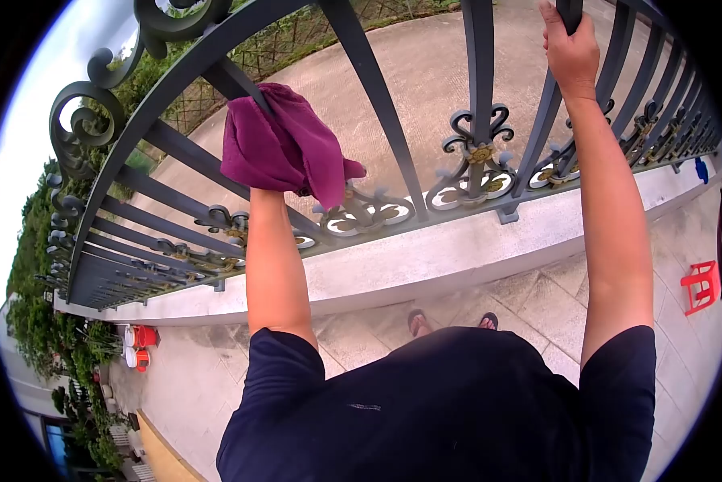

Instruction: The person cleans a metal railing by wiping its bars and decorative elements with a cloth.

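Observation:
A purple cloth (pixel 276 145) hangs over my left hand and is pressed around a dark grey upright bar (pixel 236 84) of a metal fence. My left fingers are hidden under the cloth; only the wrist and left forearm (pixel 276 249) show below it. Higher up on the right, my right hand (pixel 574 60) is closed around another fence bar (pixel 547 120). Scroll ornaments with gold centres (pixel 480 153) sit low between the bars, nearest to a point between my two arms.
The fence stands on a low pale wall (pixel 425 257). Tiled paving (pixel 361 341) lies under my feet. A red plastic stool (pixel 701 287) is at the right, red and white buckets (pixel 140 337) at the left. A blue item (pixel 701 169) rests on the wall.

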{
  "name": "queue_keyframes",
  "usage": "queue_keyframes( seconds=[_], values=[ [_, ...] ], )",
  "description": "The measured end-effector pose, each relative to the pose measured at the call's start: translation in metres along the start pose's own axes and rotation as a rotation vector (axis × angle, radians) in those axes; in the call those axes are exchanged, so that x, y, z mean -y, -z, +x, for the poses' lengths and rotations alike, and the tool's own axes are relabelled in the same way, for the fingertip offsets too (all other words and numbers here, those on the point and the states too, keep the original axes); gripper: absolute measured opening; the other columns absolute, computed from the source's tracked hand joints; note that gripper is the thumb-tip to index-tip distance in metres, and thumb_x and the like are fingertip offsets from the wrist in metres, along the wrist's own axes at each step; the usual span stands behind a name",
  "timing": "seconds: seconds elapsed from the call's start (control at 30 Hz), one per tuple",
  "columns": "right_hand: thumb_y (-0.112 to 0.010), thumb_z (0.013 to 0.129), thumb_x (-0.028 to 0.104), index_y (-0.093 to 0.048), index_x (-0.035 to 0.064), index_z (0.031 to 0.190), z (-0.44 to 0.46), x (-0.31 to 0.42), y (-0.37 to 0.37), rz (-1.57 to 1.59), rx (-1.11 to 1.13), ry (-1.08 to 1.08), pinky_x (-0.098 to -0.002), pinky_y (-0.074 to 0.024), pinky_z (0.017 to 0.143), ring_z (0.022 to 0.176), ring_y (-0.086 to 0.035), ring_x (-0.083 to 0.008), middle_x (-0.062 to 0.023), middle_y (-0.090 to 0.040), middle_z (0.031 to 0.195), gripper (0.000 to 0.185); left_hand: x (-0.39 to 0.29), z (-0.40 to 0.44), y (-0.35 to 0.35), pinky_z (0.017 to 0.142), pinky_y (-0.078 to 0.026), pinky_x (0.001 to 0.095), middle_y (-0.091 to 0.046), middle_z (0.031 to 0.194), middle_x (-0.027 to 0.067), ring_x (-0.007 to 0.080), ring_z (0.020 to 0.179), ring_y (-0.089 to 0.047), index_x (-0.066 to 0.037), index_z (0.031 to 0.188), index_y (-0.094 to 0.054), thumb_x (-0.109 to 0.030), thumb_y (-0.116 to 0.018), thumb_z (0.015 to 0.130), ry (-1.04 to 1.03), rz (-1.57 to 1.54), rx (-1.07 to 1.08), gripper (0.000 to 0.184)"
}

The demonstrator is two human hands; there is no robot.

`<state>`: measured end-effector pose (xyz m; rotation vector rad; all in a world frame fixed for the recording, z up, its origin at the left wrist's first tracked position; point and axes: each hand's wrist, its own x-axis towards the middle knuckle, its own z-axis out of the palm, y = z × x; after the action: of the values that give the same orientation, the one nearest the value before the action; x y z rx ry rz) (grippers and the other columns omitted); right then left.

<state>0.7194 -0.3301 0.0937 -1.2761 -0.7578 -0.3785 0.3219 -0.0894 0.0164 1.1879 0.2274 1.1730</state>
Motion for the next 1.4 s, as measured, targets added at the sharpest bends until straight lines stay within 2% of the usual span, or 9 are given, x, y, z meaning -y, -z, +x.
queue_keyframes(
  seconds=[0.17,0.3,0.37,0.83,1.03,1.17,1.23,1.33,1.4],
  values=[
    [-0.070,0.097,0.049,-0.061,0.0049,0.095,0.012,-0.052,0.003,-0.135,-0.025,0.225,-0.0318,-0.0502,0.060,0.061,-0.063,-0.0163,-0.0031,-0.063,0.067,0.045,0.009,-0.024,0.040,0.100,-0.053,0.0407,-0.063,0.125,0.0069,0.0253,0.114,-0.062,-0.010,0.133,-0.057,-0.041,-0.072,0.097,0.259,0.232,0.276,0.050],
    [-0.069,0.097,0.054,-0.061,0.0045,0.095,0.011,-0.065,0.001,-0.193,-0.069,0.283,-0.0334,-0.0505,0.062,0.062,-0.065,-0.0209,-0.0070,-0.064,0.069,0.051,-0.012,-0.064,-0.034,0.094,-0.054,0.0390,-0.071,0.113,0.0121,0.0287,0.104,-0.068,-0.007,0.120,-0.066,-0.024,-0.083,0.078,-0.260,1.512,0.531,0.048],
    [-0.069,0.097,0.054,-0.061,0.0041,0.096,0.015,-0.068,0.000,-0.223,-0.104,0.306,-0.0347,-0.0503,0.062,0.064,-0.065,-0.0231,-0.0090,-0.064,0.070,0.051,0.010,-0.070,-0.013,0.087,-0.055,0.0399,-0.072,0.110,0.0161,0.0350,0.101,-0.070,-0.009,0.112,-0.069,-0.034,-0.067,0.092,-0.229,1.784,0.240,0.032],
    [-0.068,0.098,0.053,-0.061,0.0064,0.102,0.008,-0.053,-0.002,-0.169,-0.097,0.271,-0.0451,-0.0538,0.063,0.074,-0.070,-0.0411,-0.0158,-0.070,0.077,0.047,0.032,-0.056,-0.072,0.077,-0.057,0.0427,-0.075,0.097,0.0135,0.0335,0.088,-0.073,-0.007,0.111,-0.065,-0.031,-0.071,0.089,-0.458,1.512,-0.669,0.033],
    [-0.068,0.098,0.052,-0.061,0.0060,0.102,0.006,-0.056,-0.002,-0.157,-0.095,0.295,-0.0450,-0.0539,0.063,0.073,-0.070,-0.0406,-0.0153,-0.070,0.078,0.047,-0.043,0.014,-0.037,0.084,-0.055,0.0397,-0.074,0.108,0.0137,0.0314,0.097,-0.070,-0.004,0.117,-0.068,-0.033,-0.066,0.097,-0.779,1.741,-0.348,0.035],
    [-0.068,0.098,0.052,-0.061,0.0058,0.102,0.006,-0.056,-0.002,-0.142,-0.074,0.290,-0.0448,-0.0539,0.063,0.073,-0.070,-0.0406,-0.0153,-0.070,0.077,0.048,-0.104,0.002,-0.167,0.098,-0.052,0.0423,-0.067,0.130,0.0186,0.0341,0.122,-0.063,-0.006,0.125,-0.067,-0.041,-0.057,0.102,0.042,2.691,-0.247,0.043],
    [-0.069,0.098,0.052,-0.062,0.0055,0.104,0.005,-0.057,0.000,-0.122,-0.074,0.277,-0.0406,-0.0526,0.063,0.070,-0.068,-0.0335,-0.0125,-0.068,0.075,0.047,-0.050,0.037,-0.048,0.112,-0.044,0.0423,-0.056,0.147,0.0198,0.0351,0.138,-0.051,-0.008,0.144,-0.055,-0.043,-0.056,0.102,-0.891,1.917,-0.385,0.055],
    [-0.070,0.099,0.049,-0.064,0.0047,0.105,0.002,-0.051,0.000,-0.061,-0.045,0.238,-0.0326,-0.0504,0.065,0.066,-0.063,-0.0193,-0.0078,-0.064,0.073,0.045,-0.002,0.007,-0.015,0.115,-0.040,0.0413,-0.055,0.147,0.0192,0.0345,0.139,-0.048,-0.009,0.150,-0.048,-0.042,-0.059,0.101,-0.800,1.809,-0.337,0.060],
    [-0.068,0.098,0.051,-0.062,0.0054,0.103,0.004,-0.055,0.000,-0.113,-0.055,0.282,-0.0404,-0.0526,0.063,0.069,-0.067,-0.0334,-0.0131,-0.067,0.074,0.046,0.016,-0.016,-0.026,0.106,-0.046,0.0423,-0.061,0.136,0.0184,0.0359,0.128,-0.056,-0.009,0.139,-0.054,-0.043,-0.063,0.097,-0.572,1.676,-0.414,0.055]
  ],
)
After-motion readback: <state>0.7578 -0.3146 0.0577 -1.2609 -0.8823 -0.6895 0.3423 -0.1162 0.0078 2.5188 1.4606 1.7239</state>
